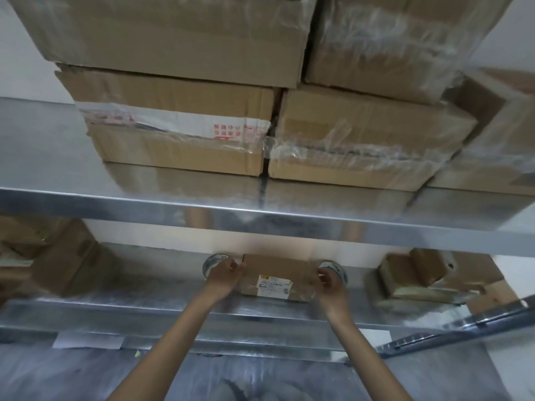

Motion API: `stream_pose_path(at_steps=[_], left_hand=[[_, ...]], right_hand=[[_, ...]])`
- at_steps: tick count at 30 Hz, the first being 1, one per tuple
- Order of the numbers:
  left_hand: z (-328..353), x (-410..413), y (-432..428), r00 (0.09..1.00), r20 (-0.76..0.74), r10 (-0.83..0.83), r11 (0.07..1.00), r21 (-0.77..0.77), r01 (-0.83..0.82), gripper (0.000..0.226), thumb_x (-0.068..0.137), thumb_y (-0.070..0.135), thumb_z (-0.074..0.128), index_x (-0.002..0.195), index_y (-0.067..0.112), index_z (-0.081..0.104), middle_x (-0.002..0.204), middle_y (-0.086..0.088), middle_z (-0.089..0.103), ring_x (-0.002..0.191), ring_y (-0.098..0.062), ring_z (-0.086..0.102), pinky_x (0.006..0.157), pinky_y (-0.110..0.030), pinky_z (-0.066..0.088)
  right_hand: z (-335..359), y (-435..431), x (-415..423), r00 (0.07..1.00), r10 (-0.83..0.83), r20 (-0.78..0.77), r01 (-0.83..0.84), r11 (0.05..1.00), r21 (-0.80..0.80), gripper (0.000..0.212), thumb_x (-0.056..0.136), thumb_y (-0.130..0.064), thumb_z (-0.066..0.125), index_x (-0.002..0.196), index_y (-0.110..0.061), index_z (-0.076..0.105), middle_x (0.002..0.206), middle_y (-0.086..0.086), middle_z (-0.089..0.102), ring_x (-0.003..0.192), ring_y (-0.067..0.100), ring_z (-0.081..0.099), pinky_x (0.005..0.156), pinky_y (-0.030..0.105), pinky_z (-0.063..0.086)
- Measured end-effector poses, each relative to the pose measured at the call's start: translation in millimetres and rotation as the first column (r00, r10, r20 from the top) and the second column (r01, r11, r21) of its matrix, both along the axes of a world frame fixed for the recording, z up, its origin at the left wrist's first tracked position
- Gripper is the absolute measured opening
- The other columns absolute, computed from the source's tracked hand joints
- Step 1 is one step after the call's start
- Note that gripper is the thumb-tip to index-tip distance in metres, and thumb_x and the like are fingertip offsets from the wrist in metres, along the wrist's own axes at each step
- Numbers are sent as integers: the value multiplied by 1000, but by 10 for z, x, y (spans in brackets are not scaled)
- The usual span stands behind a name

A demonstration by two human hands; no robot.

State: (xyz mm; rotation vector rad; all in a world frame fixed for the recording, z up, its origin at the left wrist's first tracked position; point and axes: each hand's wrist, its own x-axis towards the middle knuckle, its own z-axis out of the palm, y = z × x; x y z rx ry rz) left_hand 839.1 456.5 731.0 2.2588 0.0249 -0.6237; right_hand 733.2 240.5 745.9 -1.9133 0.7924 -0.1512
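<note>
A small cardboard box [275, 277] with a white label lies on the lower metal shelf [162, 293], toward 6 o'clock from the middle of the view. At the box's 9 o'clock, the left hand [224, 273] curls its fingers round the left edge, gripping it. At its 3 o'clock, the right hand [328, 287] has curled fingers at the right end (too blurred to tell whether they grip). Two round metal objects sit behind the hands, one at the box's 10 o'clock [211, 261] and one at 2 o'clock [337, 269]. Stacked cartons [179, 134], some taped, fill the upper shelf [115, 202] at 12 o'clock. More boxes sit at 9 o'clock [66, 256] and 3 o'clock [419, 276].
</note>
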Motion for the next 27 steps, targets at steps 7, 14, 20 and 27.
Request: stream_pose_path(at_steps=[7, 14, 20, 27], left_hand=[[155, -33, -26, 981, -13, 192, 943, -273, -188, 28, 97, 6, 42, 82, 11, 66, 74, -5, 67, 71, -21, 64, 56, -17, 47], [-56, -67, -33, 938, -270, 219, 902, -310, -300, 31, 93, -10, 37, 107, -9, 65, 69, -10, 62, 61, -24, 57, 64, -33, 50], [-139, -112, -32, 963, -205, 173, 944, -243, -222, 37, 96, -8, 33, 113, 5, 64, 86, -10, 66, 68, -17, 62, 56, -17, 52], [-305, -118, 106, 959, -204, 198, 940, -237, -245, 42, 86, -14, 33, 105, 4, 66, 96, -14, 71, 90, -31, 69, 89, -46, 55]], right_hand=[[-80, -183, 57, 970, -230, 79, 191, 921, 340, 21, 89, 6, 43, 82, -7, 58, 84, 18, 65, 69, 28, 60, 56, 26, 52], [-312, -219, 132, 972, -230, -35, 230, 922, 312, 27, 88, -2, 51, 82, -22, 67, 97, 13, 69, 86, 33, 66, 79, 45, 54], [-406, -176, 91, 989, -59, -134, 65, 997, 41, 29, 90, -13, 42, 91, -20, 69, 99, 5, 70, 92, 26, 63, 77, 32, 47], [-201, -21, -230, 991, -5, 133, 45, 953, -299, 20, 93, -19, 46, 87, -8, 62, 77, 0, 58, 70, 18, 53, 62, 27, 36]])
